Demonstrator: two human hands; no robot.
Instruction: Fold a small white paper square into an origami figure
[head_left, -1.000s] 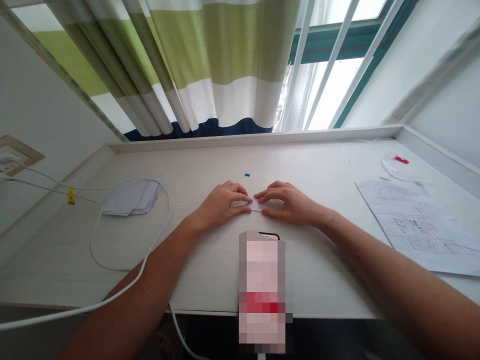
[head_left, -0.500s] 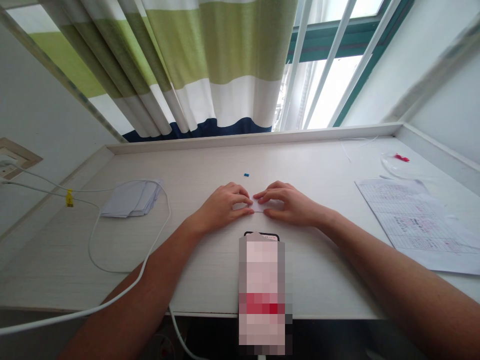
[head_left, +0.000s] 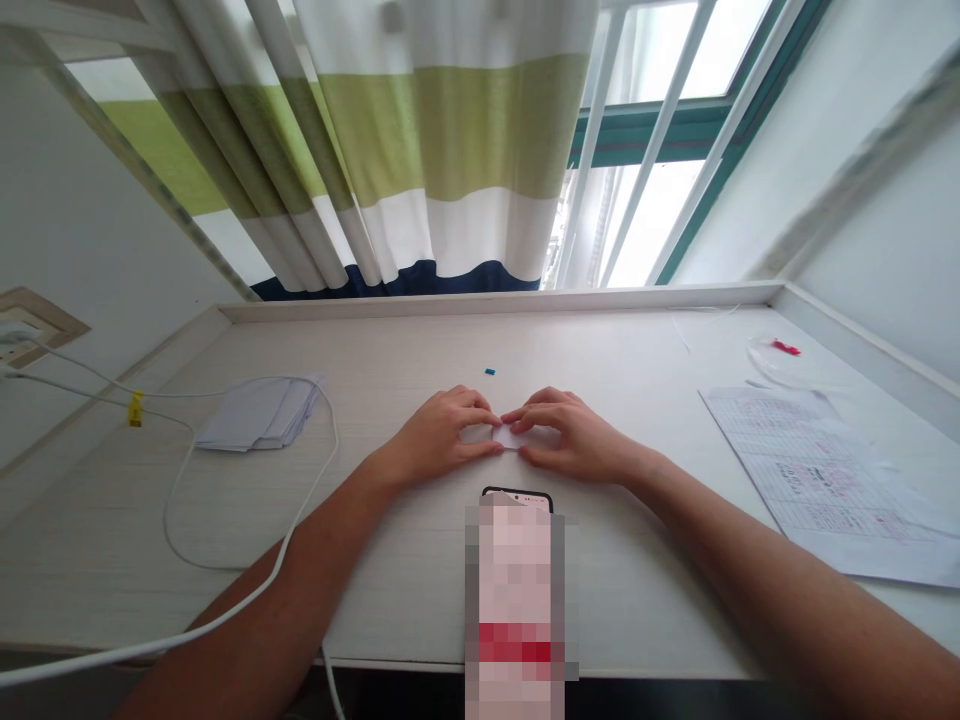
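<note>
A small white folded paper (head_left: 507, 437) lies on the white desk (head_left: 420, 560) in the middle, mostly covered by my hands. My left hand (head_left: 442, 435) presses on its left part with curled fingers, thumb and forefinger pinching its edge. My right hand (head_left: 570, 437) covers its right part, fingers bent down onto it, fingertips nearly meeting those of the left hand. A phone (head_left: 517, 498) stands just in front of the hands, its screen blurred out.
A stack of white paper sheets (head_left: 259, 412) lies at the left, ringed by a white cable (head_left: 225, 520) with a yellow tag (head_left: 135, 408). A printed sheet (head_left: 817, 480) lies at the right. A tiny blue piece (head_left: 490, 372) sits behind the hands. A striped curtain (head_left: 420, 150) hangs behind.
The camera has tilted slightly, so the whole scene sits lower in view. Both hands stay on the folded paper with only small finger shifts.
</note>
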